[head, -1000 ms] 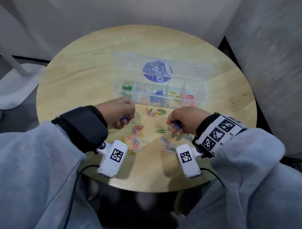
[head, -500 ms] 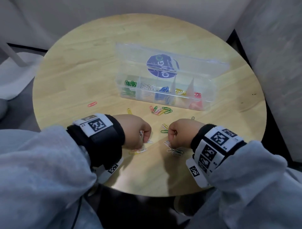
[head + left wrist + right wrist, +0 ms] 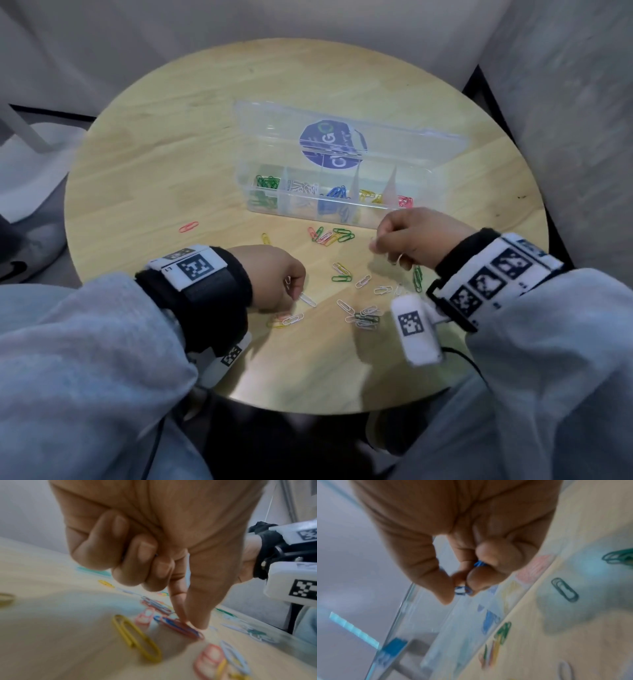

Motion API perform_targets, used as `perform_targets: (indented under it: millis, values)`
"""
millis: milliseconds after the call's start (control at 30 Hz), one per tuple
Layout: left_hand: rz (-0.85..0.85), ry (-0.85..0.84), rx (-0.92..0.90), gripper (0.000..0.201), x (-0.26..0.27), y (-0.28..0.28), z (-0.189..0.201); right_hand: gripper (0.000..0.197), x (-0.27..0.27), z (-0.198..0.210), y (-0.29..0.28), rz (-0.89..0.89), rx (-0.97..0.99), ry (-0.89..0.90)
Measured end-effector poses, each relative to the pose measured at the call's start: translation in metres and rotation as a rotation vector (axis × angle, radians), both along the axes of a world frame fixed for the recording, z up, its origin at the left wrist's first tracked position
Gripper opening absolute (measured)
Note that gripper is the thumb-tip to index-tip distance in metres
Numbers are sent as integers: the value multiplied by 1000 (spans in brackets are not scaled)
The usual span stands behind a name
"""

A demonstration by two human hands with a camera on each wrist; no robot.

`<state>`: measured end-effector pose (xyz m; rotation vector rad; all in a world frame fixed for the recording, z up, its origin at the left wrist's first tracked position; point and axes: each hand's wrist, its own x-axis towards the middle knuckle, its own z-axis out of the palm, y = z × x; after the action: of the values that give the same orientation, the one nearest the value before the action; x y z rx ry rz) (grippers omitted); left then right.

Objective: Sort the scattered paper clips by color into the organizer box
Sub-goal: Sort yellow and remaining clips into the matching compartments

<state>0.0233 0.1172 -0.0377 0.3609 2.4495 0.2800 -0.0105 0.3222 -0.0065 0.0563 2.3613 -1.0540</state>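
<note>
The clear organizer box (image 3: 301, 214) stands open mid-table, holding green, white, blue, yellow and red clips in separate compartments. My left hand (image 3: 291, 284) is low on the table over scattered clips. In the left wrist view its thumb and index tip (image 3: 188, 623) pinch a blue paper clip (image 3: 171, 622) lying on a red one, with the other fingers curled. My right hand (image 3: 380, 240) hovers just in front of the box's right end. It pinches blue paper clips (image 3: 462, 589) between thumb and fingertips, above the box wall (image 3: 436, 628).
Mixed clips (image 3: 330, 235) lie in front of the box on the round wooden table (image 3: 171, 154). A white and grey cluster (image 3: 364, 317) sits near my right wrist, and a lone red clip (image 3: 188, 226) lies far left. A yellow clip (image 3: 137, 637) lies beside my left fingers.
My right hand has lifted off the pile and moved up and right toward the box, holding blue clips. My left hand stays low on the scattered clips.
</note>
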Motion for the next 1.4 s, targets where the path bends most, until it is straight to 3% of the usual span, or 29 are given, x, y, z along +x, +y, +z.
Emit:
perform_targets:
  millis: [100, 333, 733, 1033, 1233, 1400]
  values:
    - [-18, -5, 5, 11, -4, -5, 1, 29, -6, 2, 11, -208, -257, -26]
    - [-44, 12, -45, 12, -6, -7, -3, 25, -11, 1, 15, -345, -462, -86]
    - [-87, 11, -93, 17, -6, -5, -3, 30, -8, 0, 13, -285, -350, -78]
    - [129, -159, 336, 20, -12, -17, 3, 29, -2, -8, 1, -194, -325, -150]
    - [84, 58, 63, 12, -12, -13, 3, 33, 1, -9, -8, -226, -352, -210]
    - [23, 137, 7, 12, -7, -3, 0, 30, 4, -11, -16, -207, -337, -235]
